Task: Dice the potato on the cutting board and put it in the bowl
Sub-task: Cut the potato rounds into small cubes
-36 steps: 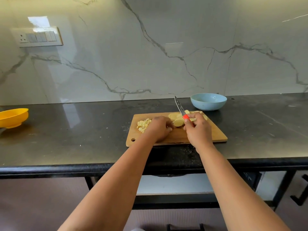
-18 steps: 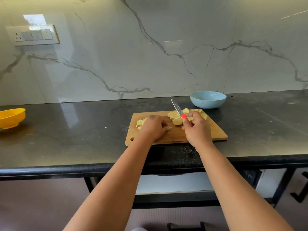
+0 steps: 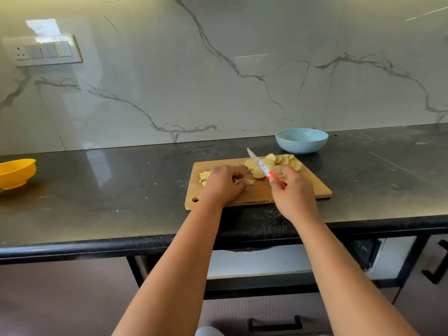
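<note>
- Head view: you're mid-dice. Your right hand point(image 3: 292, 190) is wrapped around the red handle of the knife point(image 3: 263, 167), with the blade lifted and pointing up-left over the potato slices point(image 3: 278, 162).
- Your left hand point(image 3: 224, 185) sits knuckles-up on the cutting board point(image 3: 312, 187), fingers curled down over a few small cut bits. Whether it really pinches them, I cannot tell.
- Potato: round slices are fanned along the board's far edge, right of centre. The diced pile point(image 3: 204, 177) is at the board's left, partly hidden by your left hand.
- The blue bowl point(image 3: 301, 140) stands on the worktop point(image 3: 121, 180) just beyond the board's far right corner, and looks empty from here.
- Judged stage: some dicing is done, most slices are still whole, and nothing is in the bowl yet.
- Next move probably: pull a few slices toward centre, stack or line them up, tuck your left fingertips back, then bring the blade down.
- Risk: your left fingers are near the blade's path.
- Around: a yellow bowl point(image 3: 15, 172) at the worktop's far left, well apart; a switch panel point(image 3: 44, 50) on the marble wall.
- Nothing stands between board and blue bowl.
</note>
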`<state>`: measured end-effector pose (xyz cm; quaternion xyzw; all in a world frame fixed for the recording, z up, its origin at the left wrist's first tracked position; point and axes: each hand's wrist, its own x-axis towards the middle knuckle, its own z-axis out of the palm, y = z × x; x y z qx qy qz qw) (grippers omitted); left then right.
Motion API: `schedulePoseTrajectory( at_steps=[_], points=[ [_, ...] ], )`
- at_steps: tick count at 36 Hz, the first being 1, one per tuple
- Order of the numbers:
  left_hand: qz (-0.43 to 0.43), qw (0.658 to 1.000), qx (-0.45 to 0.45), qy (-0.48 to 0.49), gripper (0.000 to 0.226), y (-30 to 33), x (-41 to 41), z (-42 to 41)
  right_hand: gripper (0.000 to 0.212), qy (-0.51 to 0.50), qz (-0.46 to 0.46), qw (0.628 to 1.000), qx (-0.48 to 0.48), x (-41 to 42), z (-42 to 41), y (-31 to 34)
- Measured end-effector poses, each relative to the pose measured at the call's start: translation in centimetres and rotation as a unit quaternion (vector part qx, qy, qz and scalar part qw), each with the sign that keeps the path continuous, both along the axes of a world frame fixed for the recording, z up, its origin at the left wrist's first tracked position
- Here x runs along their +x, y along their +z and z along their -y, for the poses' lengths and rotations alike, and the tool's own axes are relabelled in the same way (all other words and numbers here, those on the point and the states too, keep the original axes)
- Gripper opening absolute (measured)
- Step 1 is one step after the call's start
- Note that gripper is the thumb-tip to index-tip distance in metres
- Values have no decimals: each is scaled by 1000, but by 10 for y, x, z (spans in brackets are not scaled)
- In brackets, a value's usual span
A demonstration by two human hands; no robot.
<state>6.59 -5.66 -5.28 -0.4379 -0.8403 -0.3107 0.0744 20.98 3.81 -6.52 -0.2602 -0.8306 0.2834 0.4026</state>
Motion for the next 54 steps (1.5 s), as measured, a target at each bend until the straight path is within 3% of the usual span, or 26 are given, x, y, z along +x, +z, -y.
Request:
schedulePoseTrajectory(
  at_steps=[6,14,23,27,30,34,42,46,49,51,54],
  points=[
    [-7,999,-20,-29,23,-2,1,-2,10,-38,45,997,49,30,26,-8],
    [6,999,-14,-29,21,-4,-4,-5,13,-44,193,979,39,20,41,10],
    [22,1000,-4,-19,17,-5,-7,-6,31,-33,407,913,14,16,49,63],
    [20,1000,20,-7,17,-5,-8,-3,20,-28,393,919,17,53,45,71],
    [22,999,45,4,22,-4,-7,0,4,-11,300,954,10,61,41,66],
    [41,998,51,7,30,-4,-7,1,11,-25,198,980,17,44,39,45],
    [47,998,44,20,27,-6,-10,-3,21,-26,296,955,24,9,47,34],
    [47,997,47,26,24,-5,-9,-2,34,-31,421,906,25,3,41,63],
    [61,997,51,18,26,-5,-8,0,32,-28,473,880,45,22,37,82],
    [71,995,64,18,30,-4,-8,2,27,-20,459,885,72,39,38,89],
    [78,995,62,20,34,-3,-9,5,14,13,372,927,52,53,41,86]
  ],
)
